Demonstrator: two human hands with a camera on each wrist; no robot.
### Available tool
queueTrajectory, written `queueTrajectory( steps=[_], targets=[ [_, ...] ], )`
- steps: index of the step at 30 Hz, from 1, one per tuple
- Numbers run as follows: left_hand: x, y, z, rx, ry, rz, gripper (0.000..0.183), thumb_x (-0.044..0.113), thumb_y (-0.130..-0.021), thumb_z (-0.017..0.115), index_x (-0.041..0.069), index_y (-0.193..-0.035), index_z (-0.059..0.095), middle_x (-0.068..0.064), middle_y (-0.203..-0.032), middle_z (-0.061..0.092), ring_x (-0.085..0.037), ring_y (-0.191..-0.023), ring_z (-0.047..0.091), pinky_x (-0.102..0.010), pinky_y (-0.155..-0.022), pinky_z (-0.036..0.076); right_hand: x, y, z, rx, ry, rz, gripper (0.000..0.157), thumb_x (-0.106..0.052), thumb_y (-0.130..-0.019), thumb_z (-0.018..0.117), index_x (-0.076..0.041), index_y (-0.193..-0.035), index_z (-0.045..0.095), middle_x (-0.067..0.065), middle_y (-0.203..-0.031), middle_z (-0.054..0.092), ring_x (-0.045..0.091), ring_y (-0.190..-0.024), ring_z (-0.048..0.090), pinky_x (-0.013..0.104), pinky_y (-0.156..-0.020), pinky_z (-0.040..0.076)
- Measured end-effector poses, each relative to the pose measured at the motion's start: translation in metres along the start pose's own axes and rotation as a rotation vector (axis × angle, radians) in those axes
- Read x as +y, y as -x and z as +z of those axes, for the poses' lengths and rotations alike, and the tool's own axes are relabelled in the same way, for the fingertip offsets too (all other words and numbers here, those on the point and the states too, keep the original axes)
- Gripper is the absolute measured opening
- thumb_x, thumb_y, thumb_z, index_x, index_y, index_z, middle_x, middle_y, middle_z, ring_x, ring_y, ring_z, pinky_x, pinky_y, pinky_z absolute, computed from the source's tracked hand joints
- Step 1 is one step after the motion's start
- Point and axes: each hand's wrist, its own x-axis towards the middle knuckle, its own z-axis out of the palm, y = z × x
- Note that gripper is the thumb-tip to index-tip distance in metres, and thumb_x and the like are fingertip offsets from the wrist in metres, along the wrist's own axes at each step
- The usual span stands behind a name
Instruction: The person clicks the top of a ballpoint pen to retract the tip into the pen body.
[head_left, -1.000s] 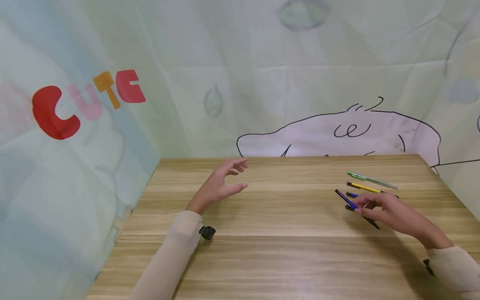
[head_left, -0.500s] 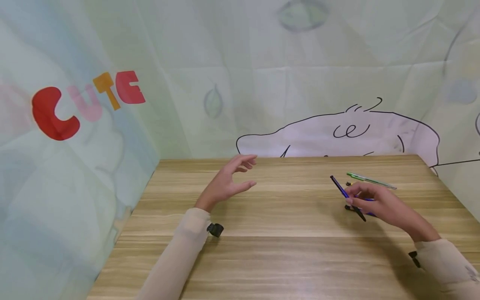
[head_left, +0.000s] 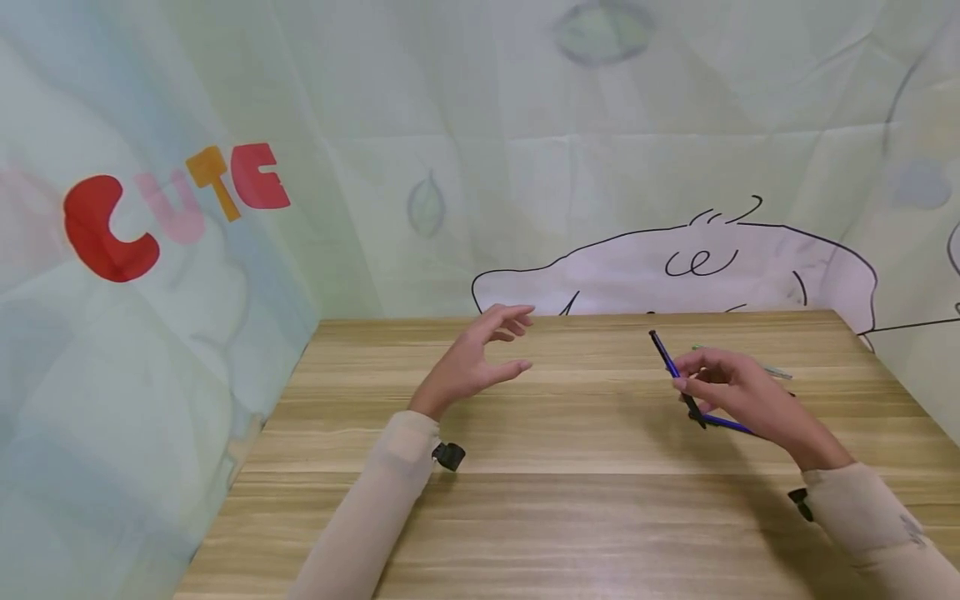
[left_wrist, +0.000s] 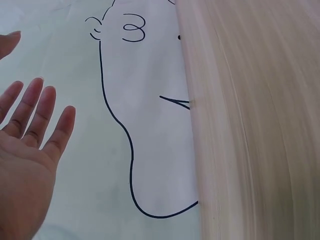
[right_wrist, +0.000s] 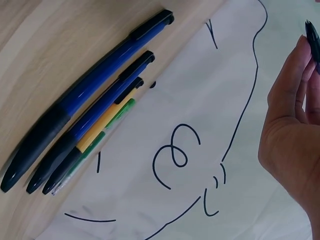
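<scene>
In the head view my right hand (head_left: 738, 396) pinches a blue pen with a black grip (head_left: 663, 353), tilted above the table at the right. Below that hand a second blue pen (head_left: 727, 424) lies on the wood. The right wrist view shows several pens side by side: a near blue pen (right_wrist: 97, 80), another blue pen (right_wrist: 106, 103), a yellow pen (right_wrist: 106, 120) and a green pen (right_wrist: 120, 113). My right hand (right_wrist: 290, 135) is at that view's edge with the held pen's tip. My left hand (head_left: 472, 362) hovers over the table's left half, thumb apart from the fingers, holding nothing.
The wooden table (head_left: 555, 517) ends at a back edge against a hanging cloth (head_left: 510, 183) with a line drawing. Another printed cloth (head_left: 45, 375) with coloured letters hangs along the left side.
My right hand has lifted the blue pen and moved it left and toward the back, now covering much of the yellow and green pens. My left hand has drifted right.
</scene>
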Motion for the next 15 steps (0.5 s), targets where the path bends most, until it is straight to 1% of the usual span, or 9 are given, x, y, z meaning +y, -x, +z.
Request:
queueTrajectory(
  steps=[2, 6, 9, 12, 13, 15],
  targets=[
    [0.001, -0.002, 0.001, -0.001, 0.005, 0.001, 0.071, 0.017, -0.089, 0.08, 0.024, -0.151, 0.046, 0.001, -0.133, 0.057, -0.023, -0.12, 0.056, -0.035, -0.105, 0.051, -0.002, -0.002, 0.001, 0.004, -0.011, 0.002, 0.026, -0.029, -0.101, 0.065, -0.008, -0.117, 0.065, 0.013, -0.104, 0.072, 0.02, -0.092, 0.069, 0.038, -0.073, 0.062],
    [0.004, -0.007, 0.004, -0.002, 0.016, -0.003, 0.071, 0.019, -0.089, 0.08, 0.027, -0.151, 0.046, 0.004, -0.132, 0.057, -0.023, -0.119, 0.057, -0.035, -0.105, 0.05, -0.008, -0.005, 0.002, 0.007, -0.037, -0.002, 0.027, -0.031, -0.101, 0.065, -0.009, -0.117, 0.065, 0.009, -0.103, 0.073, 0.024, -0.095, 0.07, 0.038, -0.076, 0.063],
    [0.006, -0.01, 0.006, -0.002, 0.021, 0.002, 0.071, 0.02, -0.089, 0.08, 0.027, -0.15, 0.046, 0.006, -0.131, 0.057, -0.018, -0.117, 0.057, -0.035, -0.105, 0.051, -0.012, -0.008, 0.004, 0.01, -0.059, -0.006, 0.028, -0.031, -0.101, 0.065, -0.009, -0.118, 0.065, 0.01, -0.104, 0.073, 0.024, -0.095, 0.071, 0.038, -0.077, 0.063],
    [0.008, -0.014, 0.008, -0.005, 0.017, 0.015, 0.07, 0.019, -0.089, 0.08, 0.026, -0.15, 0.046, 0.005, -0.132, 0.057, -0.016, -0.117, 0.057, -0.035, -0.104, 0.051, -0.015, -0.012, 0.006, 0.018, -0.079, -0.005, 0.029, -0.031, -0.1, 0.066, -0.008, -0.118, 0.065, 0.01, -0.105, 0.073, 0.023, -0.096, 0.071, 0.038, -0.078, 0.063],
    [0.008, -0.015, 0.009, -0.005, 0.015, 0.017, 0.07, 0.019, -0.089, 0.08, 0.026, -0.15, 0.047, 0.005, -0.132, 0.057, -0.014, -0.116, 0.057, -0.034, -0.104, 0.051, -0.016, -0.012, 0.006, 0.02, -0.085, -0.003, 0.03, -0.031, -0.1, 0.066, -0.008, -0.118, 0.065, 0.011, -0.106, 0.073, 0.025, -0.097, 0.071, 0.037, -0.078, 0.063],
    [0.009, -0.017, 0.011, -0.008, 0.017, 0.026, 0.07, 0.019, -0.089, 0.08, 0.025, -0.15, 0.047, 0.005, -0.132, 0.058, -0.014, -0.116, 0.057, -0.034, -0.104, 0.051, -0.018, -0.014, 0.008, 0.023, -0.099, -0.002, 0.031, -0.032, -0.1, 0.066, -0.007, -0.118, 0.064, 0.011, -0.107, 0.073, 0.026, -0.098, 0.071, 0.037, -0.079, 0.063]
  ],
)
